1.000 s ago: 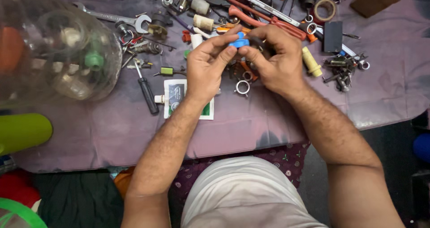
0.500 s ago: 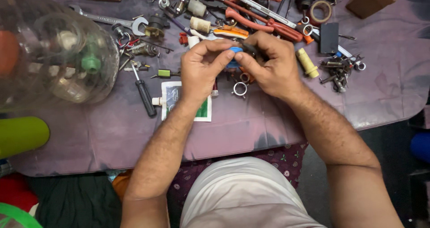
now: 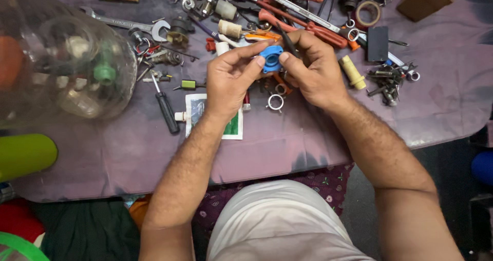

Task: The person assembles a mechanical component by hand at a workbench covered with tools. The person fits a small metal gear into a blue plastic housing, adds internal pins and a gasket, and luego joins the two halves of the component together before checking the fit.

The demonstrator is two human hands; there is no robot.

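Left hand [image 3: 228, 79] and right hand [image 3: 313, 68] meet above the table [image 3: 128, 153], which is covered in purple cloth. Both pinch one small blue plastic fitting with a round hole [image 3: 271, 58]: left thumb and fingers closed on its left side, right thumb and forefinger closed on its right side. The fitting is held up between the two hands, clear of the table. A thin dark rod [image 3: 286, 45] sticks up from the right hand's grip, just behind the fitting.

Just under the hands lies a small metal ring [image 3: 275, 102]. Below the left hand's wrist lies a flat white and green printed packet [image 3: 197, 114], and left of it a black-handled screwdriver [image 3: 165, 107]. Right of the right hand, near it, lies a pale yellow plastic cylinder [image 3: 352, 72], then a heap of screws and bolts [image 3: 390, 79] farther right.

Beyond the hands lie red-handled pliers [image 3: 308, 27], a black rectangular block [image 3: 377, 43] and a roll of tape [image 3: 367, 14]. Far left of the left hand stands a big clear plastic jar on its side [image 3: 61, 55], with a steel open-end wrench [image 3: 131, 25] behind it.
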